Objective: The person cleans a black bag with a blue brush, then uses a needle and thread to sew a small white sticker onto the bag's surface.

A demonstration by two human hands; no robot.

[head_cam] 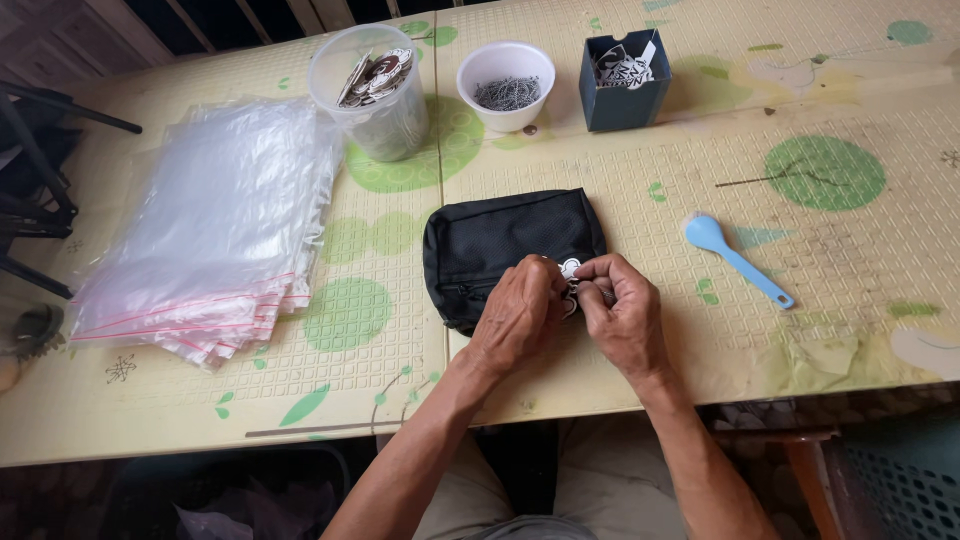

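Both our left hand (520, 310) and right hand (622, 310) pinch a small round white tag (571, 268) between clenched fingertips, over the black pouch (500, 240).

A small home workshop for hand assembly and packing

The worktop (820, 250) wears a worn, stained yellow plastic cover printed with green dots and leaves, household rather than factory. On it lie a stack of clear zip bags (215, 230), a clear tub of round tags (375, 90), a white bowl of small metal rings (506, 85) and a blue box of white parts (625, 80). A plastic crate (900, 480) stands beside the seat.
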